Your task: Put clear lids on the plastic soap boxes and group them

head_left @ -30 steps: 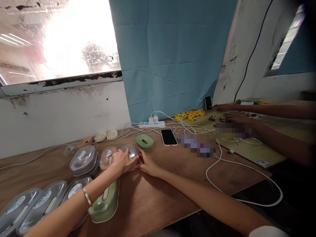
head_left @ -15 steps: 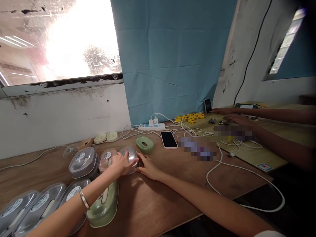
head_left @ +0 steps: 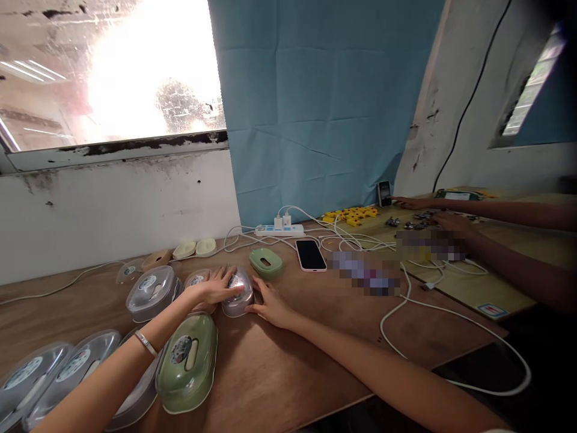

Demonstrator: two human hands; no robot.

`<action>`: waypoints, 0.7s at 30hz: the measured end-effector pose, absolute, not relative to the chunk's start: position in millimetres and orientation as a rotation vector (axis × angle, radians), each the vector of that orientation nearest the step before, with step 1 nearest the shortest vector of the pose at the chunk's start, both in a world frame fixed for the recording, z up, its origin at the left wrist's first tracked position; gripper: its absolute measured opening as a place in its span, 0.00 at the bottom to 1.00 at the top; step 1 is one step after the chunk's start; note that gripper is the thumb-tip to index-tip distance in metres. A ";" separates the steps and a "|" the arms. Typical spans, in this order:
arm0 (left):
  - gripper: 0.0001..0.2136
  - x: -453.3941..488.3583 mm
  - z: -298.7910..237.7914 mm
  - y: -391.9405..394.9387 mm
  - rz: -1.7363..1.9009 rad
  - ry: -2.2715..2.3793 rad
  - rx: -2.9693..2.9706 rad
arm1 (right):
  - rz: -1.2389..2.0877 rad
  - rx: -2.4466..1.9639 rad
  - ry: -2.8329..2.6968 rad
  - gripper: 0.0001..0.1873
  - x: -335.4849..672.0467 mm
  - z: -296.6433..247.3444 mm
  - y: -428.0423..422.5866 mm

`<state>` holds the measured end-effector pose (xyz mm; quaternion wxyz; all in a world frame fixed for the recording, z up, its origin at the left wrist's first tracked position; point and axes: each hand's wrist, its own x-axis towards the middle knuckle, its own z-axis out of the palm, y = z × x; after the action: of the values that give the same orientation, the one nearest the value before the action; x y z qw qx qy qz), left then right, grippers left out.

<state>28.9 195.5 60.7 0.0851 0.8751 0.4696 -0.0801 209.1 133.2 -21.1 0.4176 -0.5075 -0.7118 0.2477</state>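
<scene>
A small greyish lidded box (head_left: 237, 302) with a clear lid and a round label sits on the brown table between my hands. My left hand (head_left: 215, 290) lies flat, fingers stretched, over a pink lidded box (head_left: 197, 279) and onto the grey box's lid. My right hand (head_left: 274, 305) holds the grey box's right side, thumb at the front and fingers behind. A larger green lidded box (head_left: 188, 364) stands below my left hand. Just beyond my right hand lies a green oval piece (head_left: 265, 263) with a slot in it.
Several grey clear-lidded boxes (head_left: 151, 291) stand to the left. A phone (head_left: 311, 255), a power strip (head_left: 279, 230) and loose white cables (head_left: 408, 273) lie to the right of centre. Another person's hands (head_left: 453, 224) are over small metal parts at a yellowish table, near yellow pieces (head_left: 349, 215).
My left hand has flattened and slid slightly left across the lids, uncovering more of the grey box and the green box. My right hand stays at the grey box's side. The view shifted slightly.
</scene>
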 end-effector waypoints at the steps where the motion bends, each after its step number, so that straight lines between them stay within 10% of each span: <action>1: 0.40 27.0 57.5 195.3 -0.228 1.394 2.612 | 0.620 -1.273 -1.785 0.44 209.1 -21.3 133.2; 7: 0.40 21.8 46.8 192.5 -0.137 1.373 2.650 | 0.627 -1.253 -1.806 0.39 210.1 -20.4 132.7; 13: 0.37 20.6 49.0 194.1 -0.091 1.343 2.701 | 0.628 -1.149 -1.879 0.60 198.1 -14.6 147.2; 21: 0.33 -38.8 81.9 188.1 0.325 1.732 2.689 | 0.553 -1.224 -1.654 0.36 173.7 -0.6 158.8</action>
<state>-38.8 188.1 81.9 -0.0368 0.8358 0.5384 0.1009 173.7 158.8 -0.6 0.4842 -0.5026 -0.6792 0.2272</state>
